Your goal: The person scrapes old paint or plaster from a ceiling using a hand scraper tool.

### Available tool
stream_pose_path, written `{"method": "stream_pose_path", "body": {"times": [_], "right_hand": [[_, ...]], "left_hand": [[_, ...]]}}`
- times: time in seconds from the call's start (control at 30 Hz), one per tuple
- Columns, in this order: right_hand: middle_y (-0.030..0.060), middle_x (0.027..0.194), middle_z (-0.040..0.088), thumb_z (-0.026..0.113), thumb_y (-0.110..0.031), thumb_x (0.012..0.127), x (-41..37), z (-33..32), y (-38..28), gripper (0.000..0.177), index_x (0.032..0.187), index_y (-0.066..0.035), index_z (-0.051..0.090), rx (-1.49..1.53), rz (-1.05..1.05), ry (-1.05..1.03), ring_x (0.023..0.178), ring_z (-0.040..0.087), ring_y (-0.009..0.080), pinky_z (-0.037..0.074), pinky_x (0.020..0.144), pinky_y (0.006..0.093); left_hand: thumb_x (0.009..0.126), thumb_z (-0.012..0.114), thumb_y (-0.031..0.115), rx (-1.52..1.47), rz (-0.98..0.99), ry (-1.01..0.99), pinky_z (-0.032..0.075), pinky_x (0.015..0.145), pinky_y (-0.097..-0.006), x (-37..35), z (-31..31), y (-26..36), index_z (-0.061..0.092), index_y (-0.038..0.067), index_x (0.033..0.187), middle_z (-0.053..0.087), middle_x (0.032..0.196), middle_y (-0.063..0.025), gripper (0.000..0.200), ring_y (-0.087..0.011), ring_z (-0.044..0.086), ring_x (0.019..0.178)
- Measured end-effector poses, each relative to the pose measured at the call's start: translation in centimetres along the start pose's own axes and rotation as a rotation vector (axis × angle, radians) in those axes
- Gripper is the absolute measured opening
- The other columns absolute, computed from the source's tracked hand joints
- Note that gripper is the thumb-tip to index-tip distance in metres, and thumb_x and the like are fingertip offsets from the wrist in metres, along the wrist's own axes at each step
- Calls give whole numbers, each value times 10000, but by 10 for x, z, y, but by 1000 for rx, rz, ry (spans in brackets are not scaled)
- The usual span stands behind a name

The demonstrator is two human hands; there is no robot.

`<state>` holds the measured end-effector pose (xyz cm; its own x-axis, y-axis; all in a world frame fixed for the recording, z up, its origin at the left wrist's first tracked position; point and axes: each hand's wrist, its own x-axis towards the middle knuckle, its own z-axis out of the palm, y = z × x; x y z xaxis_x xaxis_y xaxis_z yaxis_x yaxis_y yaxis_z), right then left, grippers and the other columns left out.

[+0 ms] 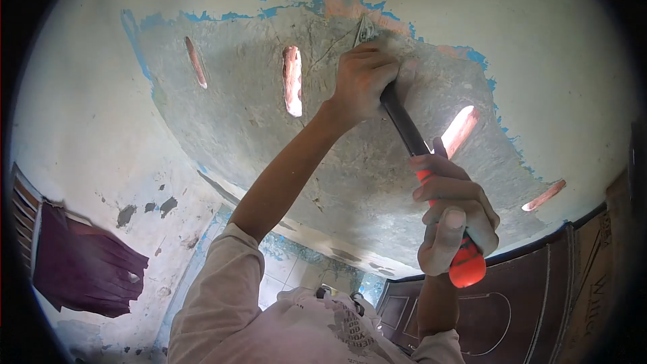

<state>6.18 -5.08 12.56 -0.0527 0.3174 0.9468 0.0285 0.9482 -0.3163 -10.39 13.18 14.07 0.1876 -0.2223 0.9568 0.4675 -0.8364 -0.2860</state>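
A long tool with a black shaft (404,121) and a red grip slants up against the wall; its handle looks like a hammer's. My right hand (458,209) is closed around the red grip, whose rounded end (468,268) sticks out below. Higher up, my left hand (367,81) is closed at the upper end of the shaft, close to the wall. A grey metal piece (366,30) shows just above its knuckles. The tool's head is mostly hidden by my left hand. Both hands are in front of a bare grey patch of wall (236,74).
Blue paint flakes (478,57) and exposed brick (347,7) edge the patch. Bright slots (292,81) pierce the wall, one (464,125) beside the shaft. A purple cloth (87,256) hangs lower left. A dark brown door (485,310) and a cardboard box (593,283) stand lower right.
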Motion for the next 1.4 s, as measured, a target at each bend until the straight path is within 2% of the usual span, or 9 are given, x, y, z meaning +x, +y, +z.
{"method": "stream_pose_path", "body": {"times": [0.1, 0.2, 0.3, 0.5, 0.7, 0.8, 0.87, 1.07, 1.4], "right_hand": [[130, 750, 650, 503, -255, 1037, 3, -1, -1, 421, 695, -9, 506, -60, -58, -16, 865, 730, 403, 547, 930, 593], [137, 706, 606, 394, -261, 1046, 1, -4, 6, 435, 682, -30, 452, -108, -71, -25, 832, 724, 410, 528, 939, 655], [137, 710, 601, 389, -257, 1045, 0, -6, 13, 438, 672, -34, 444, -99, -56, -17, 838, 722, 414, 518, 953, 668], [127, 770, 670, 583, -322, 1026, 1, 3, 5, 446, 720, -1, 542, -30, 11, -15, 879, 734, 403, 591, 847, 547], [140, 782, 678, 578, -225, 1011, 9, 22, 22, 393, 703, 12, 517, -6, -64, -95, 916, 733, 406, 531, 964, 608], [148, 770, 674, 532, -235, 1020, 11, 26, 21, 408, 695, 11, 507, -21, -30, -73, 926, 729, 410, 521, 969, 616], [139, 821, 699, 606, -128, 975, 6, 22, 14, 287, 736, 25, 561, 15, -53, -35, 949, 731, 417, 508, 993, 619], [128, 827, 697, 625, -275, 997, 3, 8, 1, 373, 745, -5, 571, -36, 26, -14, 966, 724, 426, 492, 996, 651], [138, 796, 690, 669, -336, 957, -4, 16, 3, 408, 745, -10, 546, -45, 15, -47, 910, 733, 429, 501, 983, 663]], "left_hand": [[651, 689, 85, 22, -12, -1, 361, 505, -355, 3, -1, 3, 483, 62, 609, 447, 541, -69, 211, -252, 436, 461], [423, 714, 198, 30, -24, -56, 434, 535, -386, 9, -4, 1, 435, 92, 598, 495, 593, -62, 345, -281, 519, 534], [399, 720, 210, 44, -11, -28, 444, 537, -391, 7, 1, -1, 438, 92, 599, 494, 594, -61, 365, -284, 526, 547], [454, 744, 185, 55, -50, -55, 441, 550, -377, -4, -2, -6, 459, 84, 609, 494, 587, -59, 340, -273, 541, 548], [607, 736, 166, 91, -20, -8, 423, 537, -368, -13, -26, -27, 656, 59, 729, 552, 600, -63, 181, -265, 538, 523], [801, 680, 30, 88, -65, 4, 413, 524, -346, -10, -30, -18, 594, 34, 678, 560, 582, -87, 149, -261, 529, 481], [721, 687, 23, 15, -9, 74, 403, 524, -345, -4, -16, -16, 591, 35, 676, 524, 566, -83, 106, -259, 501, 481], [630, 689, 62, 28, 6, 7, 339, 506, -333, 1, -5, -9, 608, 47, 700, 463, 551, -67, 109, -246, 437, 469], [677, 697, 59, -32, 41, 26, 346, 496, -322, -1, -10, -12, 623, 38, 713, 521, 574, -62, 85, -223, 455, 466]]}}
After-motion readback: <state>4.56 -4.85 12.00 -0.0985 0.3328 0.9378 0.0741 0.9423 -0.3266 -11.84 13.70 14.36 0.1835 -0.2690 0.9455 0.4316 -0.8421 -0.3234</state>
